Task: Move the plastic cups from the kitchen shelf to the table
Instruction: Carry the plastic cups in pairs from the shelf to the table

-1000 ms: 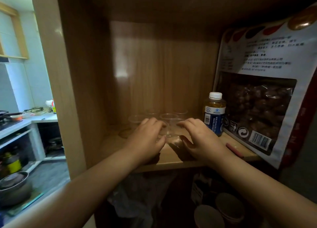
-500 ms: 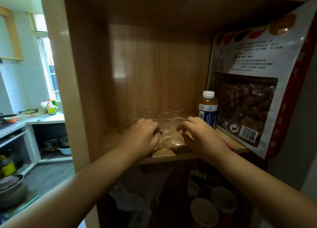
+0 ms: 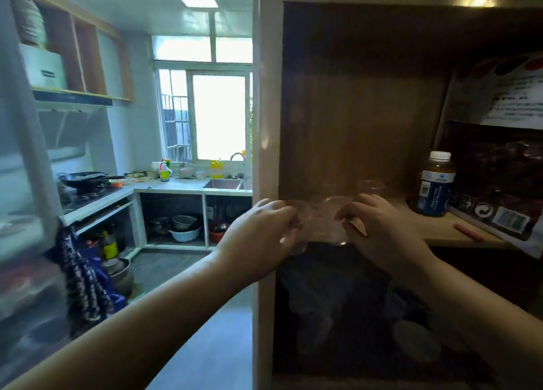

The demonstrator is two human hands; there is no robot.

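Both hands, left hand and right hand, grasp clear plastic cups at the wooden shelf's front edge, left of the amber bottle.

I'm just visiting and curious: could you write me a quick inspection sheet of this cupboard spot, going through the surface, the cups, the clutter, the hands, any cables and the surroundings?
Surface: wooden shelf, dimly lit.
Job's things: clear plastic cups at the shelf's front edge between both hands; one more cup behind.
Clutter: capped bottle, large snack bag, red stick.
Grippers: left hand and right hand curled around the cups; blur hides the exact grip.
Cables: nothing seen.
Surroundings: kitchen window, sink, wok on the stove.
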